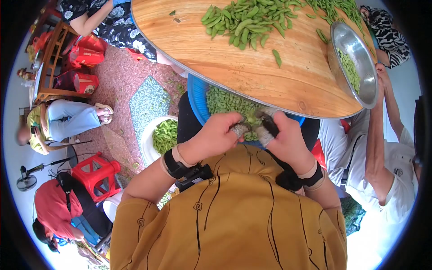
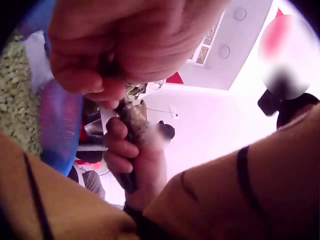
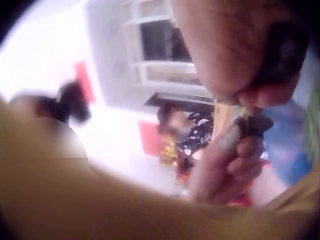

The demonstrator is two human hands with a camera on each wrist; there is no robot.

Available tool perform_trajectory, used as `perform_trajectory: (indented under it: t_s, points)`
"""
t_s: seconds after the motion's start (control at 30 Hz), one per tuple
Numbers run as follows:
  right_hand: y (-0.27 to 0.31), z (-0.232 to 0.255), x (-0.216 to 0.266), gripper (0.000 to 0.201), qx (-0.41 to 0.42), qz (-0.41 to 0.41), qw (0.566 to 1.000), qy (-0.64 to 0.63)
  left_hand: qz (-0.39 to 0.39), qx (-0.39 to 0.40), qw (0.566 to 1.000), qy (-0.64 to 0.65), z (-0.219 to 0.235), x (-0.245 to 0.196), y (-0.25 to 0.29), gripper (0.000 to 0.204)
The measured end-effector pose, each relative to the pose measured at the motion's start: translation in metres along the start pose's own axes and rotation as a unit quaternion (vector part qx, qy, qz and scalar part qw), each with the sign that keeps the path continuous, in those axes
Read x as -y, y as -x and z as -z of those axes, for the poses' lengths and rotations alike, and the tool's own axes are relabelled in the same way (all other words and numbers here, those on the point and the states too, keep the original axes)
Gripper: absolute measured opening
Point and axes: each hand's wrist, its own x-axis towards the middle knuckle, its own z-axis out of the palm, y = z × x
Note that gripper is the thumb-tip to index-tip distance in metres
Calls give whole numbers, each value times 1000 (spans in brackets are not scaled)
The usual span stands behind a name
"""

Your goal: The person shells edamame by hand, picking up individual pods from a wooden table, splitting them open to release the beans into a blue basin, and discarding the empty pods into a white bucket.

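Observation:
My left hand [image 1: 209, 137] and right hand [image 1: 288, 141] meet over a blue basin [image 1: 196, 96] of shelled green beans [image 1: 231, 101]. Grey-brown wraps [image 1: 269, 129] cover some of the thumbs and fingers. A green bean pod [image 1: 253, 119] shows at the meeting fingertips, pinched from both sides; the fingers hide most of it. In the left wrist view the left hand [image 2: 135, 45] fills the top, with curled fingers, and the right hand [image 2: 142, 160] faces it. The right wrist view shows the left hand's curled fingers [image 3: 245, 162] close below the right hand [image 3: 235, 55].
A wooden tabletop [image 1: 202, 49] with heaped pods [image 1: 249, 20] lies ahead. At its right, another person's hand holds a tilted metal colander [image 1: 371, 72] with beans. A white tub [image 1: 148, 139] of pods stands at left, near a red stool [image 1: 95, 173]. Several people are around.

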Motion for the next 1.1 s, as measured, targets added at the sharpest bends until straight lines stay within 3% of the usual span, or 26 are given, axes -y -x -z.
perform_trajectory:
  t_s: [0.03, 0.1, 0.13, 0.2, 0.23, 0.3, 0.43, 0.5, 0.53, 0.57, 0.6, 0.63, 0.7, 0.83, 0.87, 0.9, 0.93, 1.0, 1.03, 1.07, 1.1]
  points:
    - [-2, 1, -1, 22, 0, 0, 1000, 1, -1, 0, 1000, 0, 0, 4, 0, 10]
    - [-6, 4, -5, 23, 75, 31, 992, 100, -153, -4, 979, -137, 0, 12, -1, 11]
    - [-7, 5, -6, 23, 75, 31, 992, 101, -154, -3, 979, -137, 0, 13, 0, 11]
    - [-7, 6, -11, 18, 135, -88, 986, 51, -163, 25, 981, -104, 1, 12, 2, 14]
    - [-5, 6, -14, 18, 136, -87, 985, 53, -164, 24, 981, -102, 1, 11, 4, 14]
    - [-2, 4, -18, 17, 111, -45, 976, 181, -9, 16, 999, -30, 3, 9, 7, 13]
    - [1, 4, -3, 15, 40, 20, 980, 195, -53, -48, 987, -144, 3, 14, 6, 10]
    - [0, 4, 5, 11, 74, 64, 988, 119, -178, -73, 960, -201, -1, 16, 6, 9]
    - [0, 5, 10, 11, 73, 64, 988, 124, -183, -72, 960, -199, -2, 12, 9, 9]
    - [-1, 6, 17, 10, 130, -104, 986, -12, -167, -38, 971, -168, -1, 6, 14, 9]
    - [-2, 8, 20, 8, 181, -267, 935, -149, -150, -4, 979, -136, 0, -1, 18, 9]
    - [-3, 9, 20, 8, 181, -267, 936, -145, -153, -4, 979, -134, 1, -4, 21, 9]
    - [-3, 12, 19, 7, 233, -296, 889, -258, -60, 81, 995, 18, 2, -5, 26, 10]
    - [0, 8, 12, 11, 197, -321, 885, -274, -42, 92, 985, 137, 6, 7, 20, 11]
    - [1, 7, 9, 14, 194, -209, 956, -70, -72, 55, 995, 46, 8, 8, 22, 9]
    - [1, 7, 8, 17, 180, -84, 970, 137, -100, 18, 994, -46, 9, 11, 24, 9]
    - [1, 9, 8, 17, 180, -83, 970, 139, -103, 17, 994, -46, 13, 16, 26, 9]
    - [-2, 13, 10, 19, 152, -18, 961, 230, -164, -82, 956, -230, 28, 32, 35, 8]
    - [-7, 18, 16, 19, 150, -17, 961, 231, -171, -122, 942, -263, 35, 39, 40, 10]
    - [-15, 24, 26, 19, 100, -64, 976, 184, -176, -161, 925, -295, 42, 44, 49, 12]
    - [-24, 28, 30, 18, 50, -109, 984, 136, -129, -178, 919, -328, 50, 48, 59, 13]
